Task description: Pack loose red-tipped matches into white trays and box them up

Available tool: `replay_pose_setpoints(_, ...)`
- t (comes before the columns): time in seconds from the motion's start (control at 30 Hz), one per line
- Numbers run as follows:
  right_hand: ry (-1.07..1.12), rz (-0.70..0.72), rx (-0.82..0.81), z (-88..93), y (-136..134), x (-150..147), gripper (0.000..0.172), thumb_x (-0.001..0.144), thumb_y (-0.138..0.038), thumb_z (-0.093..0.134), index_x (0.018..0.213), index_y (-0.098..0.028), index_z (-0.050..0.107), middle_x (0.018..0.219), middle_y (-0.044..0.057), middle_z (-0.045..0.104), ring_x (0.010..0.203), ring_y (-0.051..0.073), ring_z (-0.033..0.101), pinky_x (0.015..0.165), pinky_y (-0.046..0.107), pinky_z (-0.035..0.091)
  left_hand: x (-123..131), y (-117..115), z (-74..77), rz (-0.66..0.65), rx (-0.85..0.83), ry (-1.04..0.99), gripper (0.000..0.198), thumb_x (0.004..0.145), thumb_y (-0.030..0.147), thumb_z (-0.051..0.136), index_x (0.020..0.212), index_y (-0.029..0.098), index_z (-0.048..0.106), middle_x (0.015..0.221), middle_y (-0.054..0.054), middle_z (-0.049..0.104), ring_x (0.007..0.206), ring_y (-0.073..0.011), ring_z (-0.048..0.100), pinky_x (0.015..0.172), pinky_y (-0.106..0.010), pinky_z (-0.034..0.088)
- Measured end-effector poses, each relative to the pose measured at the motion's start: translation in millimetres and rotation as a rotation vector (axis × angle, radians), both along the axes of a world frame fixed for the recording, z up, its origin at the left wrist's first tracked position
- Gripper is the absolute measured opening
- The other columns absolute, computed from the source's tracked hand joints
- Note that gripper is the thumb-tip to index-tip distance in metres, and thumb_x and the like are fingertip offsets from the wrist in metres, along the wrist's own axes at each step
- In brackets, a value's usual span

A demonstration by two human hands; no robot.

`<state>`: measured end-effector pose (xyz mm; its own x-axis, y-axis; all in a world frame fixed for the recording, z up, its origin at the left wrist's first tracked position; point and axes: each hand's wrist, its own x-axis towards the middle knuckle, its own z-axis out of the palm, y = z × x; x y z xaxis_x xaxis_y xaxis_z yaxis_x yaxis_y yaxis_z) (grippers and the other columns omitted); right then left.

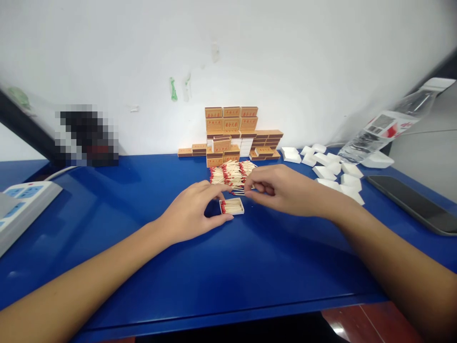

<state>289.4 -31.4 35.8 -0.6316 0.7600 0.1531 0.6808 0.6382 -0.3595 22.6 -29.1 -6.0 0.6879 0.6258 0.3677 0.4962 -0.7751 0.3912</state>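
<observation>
A small white matchbox tray [238, 213] lies on the blue table, filled with red-headed matches [232, 206]. My left hand [191, 209] curves around its left end, thumb at the near edge and fingers at the far edge, steadying it. Just right of and beyond the tray, my right hand [276, 190] has thumb and fingertips drawn together in a pinch. A few matches lie by those fingertips; whether one is between them cannot be made out. Behind both hands is a pile of loose matches [230, 172], partly covered by the right hand.
Stacked matchboxes [232, 125] stand against the wall. Several white trays [324, 172] are scattered to the right, near a tilted plastic bottle [389, 126] and a dark phone [414, 202]. A white power strip [32, 209] sits at the left. The blue table [214, 281] has its front edge nearest me.
</observation>
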Motion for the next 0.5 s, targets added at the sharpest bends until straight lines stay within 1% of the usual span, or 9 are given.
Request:
replay_pose_setpoints(0.1,0.018,0.123,-0.066,5.3,-9.6,-9.7,0.017,0.094,-0.021,0.06,0.096,-0.022,0.077,0.077,0.0,0.066,0.066,0.014,0.054,0.065,0.029,0.038,-0.5,0.6,0.1,0.013,0.024,-0.001,0.053,0.092,0.04,0.078,0.138,0.024,0.057,0.112,-0.004,0.075,0.107,-0.0251,0.069,0.095,-0.043,0.056)
replay_pose_setpoints(0.17,0.006,0.156,-0.089,5.7,-13.3,-12.1,0.021,0.093,-0.017,0.06,0.099,-0.022,0.08,0.078,0.001,0.069,0.067,0.014,0.055,0.066,0.029,0.039,-0.7,0.8,0.0,0.015,0.028,0.008,0.055,0.091,0.04,0.079,0.139,0.023,0.057,0.113,-0.005,0.075,0.108,-0.0254,0.069,0.095,-0.043,0.056)
replay_pose_setpoints(0.33,-0.014,0.181,-0.079,3.7,-16.1,-11.3,0.022,0.092,-0.014,0.059,0.092,-0.022,0.08,0.075,0.0,0.067,0.067,0.014,0.055,0.067,0.029,0.039,-0.5,0.8,0.0,0.016,0.031,0.023,0.054,0.092,0.04,0.077,0.14,0.023,0.057,0.113,-0.005,0.075,0.108,-0.0255,0.069,0.095,-0.043,0.056)
replay_pose_setpoints(0.5,-0.031,0.172,-0.051,4.9,-17.3,-12.3,0.022,0.094,-0.019,0.058,0.097,-0.023,0.08,0.075,0.001,0.067,0.067,0.016,0.055,0.066,0.03,0.039,0.0,0.7,1.0,0.023,0.033,0.028,0.053,0.093,0.041,0.076,0.14,0.024,0.056,0.114,-0.005,0.076,0.108,-0.0257,0.069,0.094,-0.043,0.056)
